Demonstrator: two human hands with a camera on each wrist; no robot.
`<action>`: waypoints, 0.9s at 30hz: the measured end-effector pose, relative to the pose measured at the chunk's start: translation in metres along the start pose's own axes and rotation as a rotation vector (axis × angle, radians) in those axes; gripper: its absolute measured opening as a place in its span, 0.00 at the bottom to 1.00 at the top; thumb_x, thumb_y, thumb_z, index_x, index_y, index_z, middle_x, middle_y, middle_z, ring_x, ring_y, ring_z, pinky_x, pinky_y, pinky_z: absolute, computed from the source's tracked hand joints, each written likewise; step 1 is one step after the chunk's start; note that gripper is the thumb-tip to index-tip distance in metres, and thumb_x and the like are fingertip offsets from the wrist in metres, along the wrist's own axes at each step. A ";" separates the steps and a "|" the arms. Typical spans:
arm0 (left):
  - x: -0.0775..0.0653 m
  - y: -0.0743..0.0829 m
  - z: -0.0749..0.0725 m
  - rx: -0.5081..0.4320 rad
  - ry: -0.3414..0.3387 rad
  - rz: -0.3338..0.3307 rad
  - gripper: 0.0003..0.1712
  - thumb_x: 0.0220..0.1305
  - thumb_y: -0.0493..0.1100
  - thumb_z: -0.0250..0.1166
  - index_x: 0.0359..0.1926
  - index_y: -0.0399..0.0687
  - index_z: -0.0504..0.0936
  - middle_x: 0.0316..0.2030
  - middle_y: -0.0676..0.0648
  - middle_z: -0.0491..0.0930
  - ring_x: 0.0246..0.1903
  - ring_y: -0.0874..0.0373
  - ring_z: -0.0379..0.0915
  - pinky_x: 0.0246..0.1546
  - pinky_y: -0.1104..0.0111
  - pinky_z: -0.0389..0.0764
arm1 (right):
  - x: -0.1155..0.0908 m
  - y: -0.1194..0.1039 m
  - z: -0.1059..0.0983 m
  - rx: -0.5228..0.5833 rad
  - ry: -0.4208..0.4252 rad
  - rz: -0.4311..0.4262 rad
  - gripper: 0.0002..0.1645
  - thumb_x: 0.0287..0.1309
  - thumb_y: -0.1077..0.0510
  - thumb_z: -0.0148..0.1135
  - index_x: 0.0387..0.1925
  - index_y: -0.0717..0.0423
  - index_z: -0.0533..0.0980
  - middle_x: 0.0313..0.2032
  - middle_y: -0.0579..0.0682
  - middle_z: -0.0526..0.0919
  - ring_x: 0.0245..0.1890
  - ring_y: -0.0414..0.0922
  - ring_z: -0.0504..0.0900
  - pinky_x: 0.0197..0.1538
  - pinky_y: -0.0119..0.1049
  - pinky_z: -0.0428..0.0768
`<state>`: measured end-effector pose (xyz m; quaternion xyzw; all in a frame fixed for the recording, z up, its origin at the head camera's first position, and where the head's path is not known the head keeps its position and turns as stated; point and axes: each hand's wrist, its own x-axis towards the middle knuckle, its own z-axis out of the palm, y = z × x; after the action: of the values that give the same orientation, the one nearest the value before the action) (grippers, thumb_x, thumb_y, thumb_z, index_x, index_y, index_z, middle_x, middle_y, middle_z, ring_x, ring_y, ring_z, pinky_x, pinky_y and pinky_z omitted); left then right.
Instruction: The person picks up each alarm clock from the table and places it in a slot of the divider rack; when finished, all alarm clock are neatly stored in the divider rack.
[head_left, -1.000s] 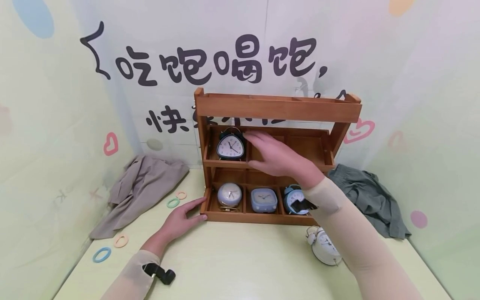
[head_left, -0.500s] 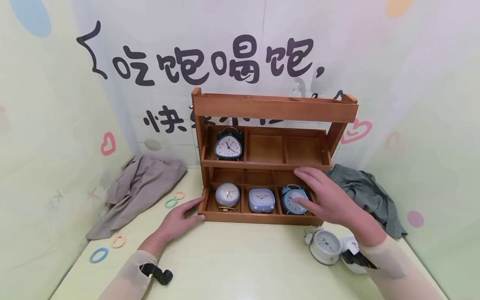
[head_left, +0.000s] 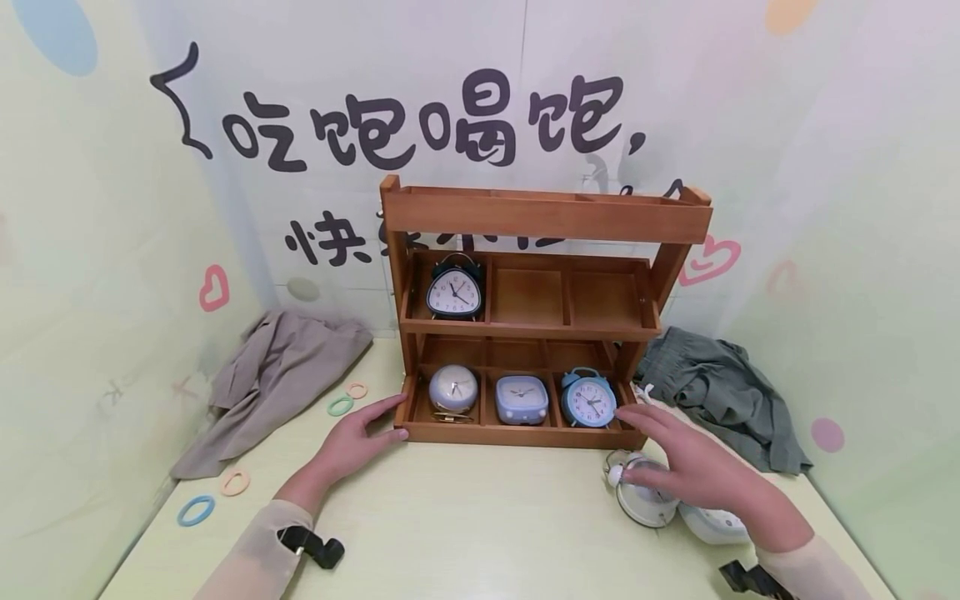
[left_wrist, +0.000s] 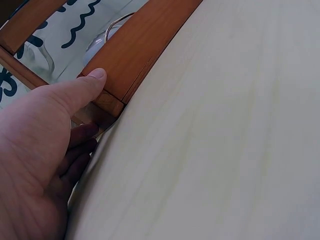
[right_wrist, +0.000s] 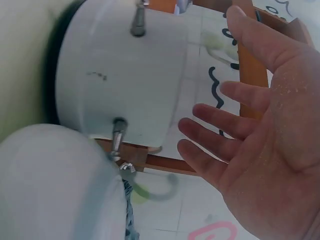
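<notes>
My left hand [head_left: 354, 446] holds the lower left front corner of a brown wooden shelf [head_left: 525, 435]. In the left wrist view its thumb [left_wrist: 90, 87] lies on the front board, the other fingers at the end. My right hand [head_left: 701, 462] is spread over a white twin-bell alarm clock [head_left: 647, 508], partly hiding it. The right wrist view shows that palm empty beside the clock's white body [right_wrist: 120, 75]. A second white clock [head_left: 716, 525] lies behind the wrist. The bottom tier holds a round lavender clock [head_left: 453, 387], a square blue clock [head_left: 522, 400] and a blue twin-bell clock [head_left: 590, 402].
A black triangular alarm clock [head_left: 454, 290] stands in the middle tier's left compartment. Grey-brown cloth [head_left: 277, 375] lies left of the shelf, dark green cloth [head_left: 727, 392] right. Several coloured rings, among them a blue ring [head_left: 196, 511], lie on the table's left side.
My right hand has come down from beside the black clock, past the blue twin-bell clock, to the white alarm clock at the right. The left hand has stayed at the shelf corner.
</notes>
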<state>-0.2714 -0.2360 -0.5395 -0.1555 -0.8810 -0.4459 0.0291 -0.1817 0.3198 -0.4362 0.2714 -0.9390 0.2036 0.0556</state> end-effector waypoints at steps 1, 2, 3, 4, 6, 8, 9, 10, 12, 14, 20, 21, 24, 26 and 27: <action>0.000 0.000 0.000 0.002 0.000 0.001 0.41 0.68 0.66 0.79 0.79 0.71 0.79 0.77 0.50 0.77 0.79 0.43 0.69 0.80 0.40 0.66 | -0.001 0.000 0.000 -0.007 -0.020 0.006 0.49 0.68 0.30 0.75 0.80 0.48 0.73 0.75 0.52 0.76 0.72 0.62 0.78 0.64 0.65 0.85; 0.000 0.000 0.000 0.004 0.000 0.001 0.41 0.68 0.66 0.79 0.79 0.71 0.79 0.77 0.50 0.76 0.79 0.43 0.69 0.80 0.40 0.66 | -0.002 -0.001 0.001 -0.017 -0.038 0.007 0.49 0.68 0.29 0.75 0.80 0.49 0.74 0.74 0.52 0.77 0.71 0.60 0.79 0.63 0.63 0.85; 0.001 0.000 0.000 0.005 0.000 0.001 0.41 0.68 0.66 0.79 0.79 0.71 0.79 0.77 0.50 0.77 0.79 0.43 0.69 0.80 0.40 0.66 | -0.003 -0.001 0.001 -0.019 -0.059 0.019 0.49 0.68 0.29 0.75 0.79 0.48 0.74 0.74 0.50 0.76 0.70 0.58 0.81 0.63 0.60 0.86; 0.001 0.000 0.000 0.004 0.000 0.000 0.41 0.68 0.66 0.79 0.78 0.71 0.79 0.77 0.50 0.77 0.79 0.43 0.69 0.80 0.40 0.66 | -0.003 -0.001 0.001 -0.029 -0.078 0.026 0.48 0.67 0.30 0.76 0.79 0.48 0.75 0.73 0.49 0.77 0.68 0.55 0.82 0.63 0.58 0.86; 0.001 0.001 0.000 0.005 0.000 -0.001 0.41 0.67 0.66 0.79 0.78 0.71 0.79 0.77 0.50 0.76 0.79 0.43 0.68 0.80 0.40 0.66 | -0.005 0.000 0.002 -0.043 -0.101 0.026 0.48 0.65 0.31 0.78 0.77 0.48 0.77 0.71 0.48 0.77 0.65 0.51 0.83 0.62 0.54 0.87; 0.002 0.001 0.000 0.004 0.000 -0.001 0.40 0.67 0.66 0.79 0.78 0.71 0.80 0.77 0.51 0.76 0.79 0.43 0.68 0.80 0.40 0.66 | -0.007 0.002 0.003 -0.044 -0.113 0.028 0.48 0.61 0.32 0.82 0.75 0.48 0.78 0.68 0.49 0.77 0.61 0.49 0.84 0.60 0.52 0.88; 0.002 0.001 0.000 0.005 0.000 0.000 0.40 0.67 0.66 0.79 0.78 0.72 0.80 0.77 0.51 0.76 0.79 0.43 0.68 0.80 0.40 0.66 | -0.009 0.003 0.003 -0.039 -0.122 0.034 0.48 0.60 0.32 0.83 0.74 0.48 0.79 0.67 0.48 0.78 0.60 0.48 0.84 0.59 0.51 0.88; 0.002 0.001 0.001 0.008 0.001 0.000 0.40 0.68 0.66 0.79 0.78 0.72 0.80 0.77 0.51 0.76 0.79 0.43 0.68 0.80 0.39 0.66 | -0.011 0.004 0.003 -0.036 -0.130 0.035 0.48 0.58 0.31 0.84 0.73 0.48 0.80 0.67 0.48 0.78 0.60 0.48 0.83 0.59 0.51 0.88; 0.001 0.002 0.001 0.011 0.001 0.001 0.40 0.68 0.66 0.79 0.78 0.71 0.80 0.77 0.52 0.76 0.79 0.44 0.68 0.80 0.40 0.66 | -0.014 0.006 0.004 -0.013 -0.145 0.029 0.47 0.54 0.31 0.86 0.70 0.48 0.82 0.65 0.47 0.79 0.58 0.47 0.84 0.58 0.49 0.88; 0.002 0.002 0.001 0.011 0.001 0.002 0.40 0.68 0.65 0.79 0.78 0.71 0.80 0.77 0.51 0.77 0.79 0.44 0.68 0.80 0.40 0.66 | -0.017 0.009 0.003 0.014 -0.164 0.031 0.46 0.52 0.31 0.87 0.67 0.47 0.83 0.64 0.46 0.80 0.58 0.47 0.83 0.58 0.46 0.87; 0.000 -0.001 0.002 0.013 0.004 0.006 0.41 0.68 0.64 0.79 0.79 0.70 0.79 0.77 0.50 0.76 0.79 0.44 0.68 0.80 0.40 0.66 | -0.025 0.019 0.001 0.091 -0.198 0.007 0.49 0.50 0.33 0.88 0.69 0.48 0.83 0.68 0.47 0.80 0.64 0.48 0.81 0.63 0.38 0.83; 0.000 -0.001 0.002 0.015 0.006 0.007 0.41 0.68 0.64 0.79 0.79 0.70 0.79 0.77 0.50 0.76 0.79 0.44 0.68 0.80 0.40 0.66 | -0.025 0.021 0.000 0.110 -0.206 0.000 0.51 0.49 0.34 0.88 0.71 0.49 0.82 0.70 0.49 0.79 0.66 0.48 0.80 0.64 0.37 0.82; 0.000 -0.003 0.002 0.017 0.010 0.007 0.41 0.68 0.64 0.79 0.79 0.70 0.79 0.77 0.50 0.76 0.79 0.43 0.68 0.80 0.40 0.66 | -0.028 0.024 0.000 0.159 -0.231 -0.013 0.55 0.50 0.35 0.88 0.75 0.51 0.78 0.74 0.55 0.77 0.71 0.49 0.77 0.66 0.32 0.78; 0.000 -0.003 0.002 0.016 0.010 0.005 0.41 0.68 0.65 0.79 0.79 0.70 0.79 0.77 0.50 0.76 0.79 0.43 0.68 0.80 0.40 0.66 | -0.029 0.025 0.001 0.180 -0.241 -0.019 0.57 0.50 0.36 0.88 0.77 0.52 0.76 0.75 0.58 0.75 0.73 0.51 0.75 0.67 0.30 0.76; 0.000 -0.002 0.002 0.015 0.009 0.003 0.41 0.68 0.65 0.79 0.79 0.71 0.79 0.77 0.49 0.76 0.79 0.43 0.67 0.80 0.40 0.66 | -0.029 0.026 0.001 0.186 -0.246 -0.016 0.57 0.51 0.36 0.88 0.78 0.52 0.76 0.76 0.58 0.75 0.74 0.51 0.75 0.68 0.29 0.75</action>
<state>-0.2718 -0.2357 -0.5425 -0.1546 -0.8840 -0.4399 0.0346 -0.1709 0.3531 -0.4528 0.3057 -0.9137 0.2543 -0.0837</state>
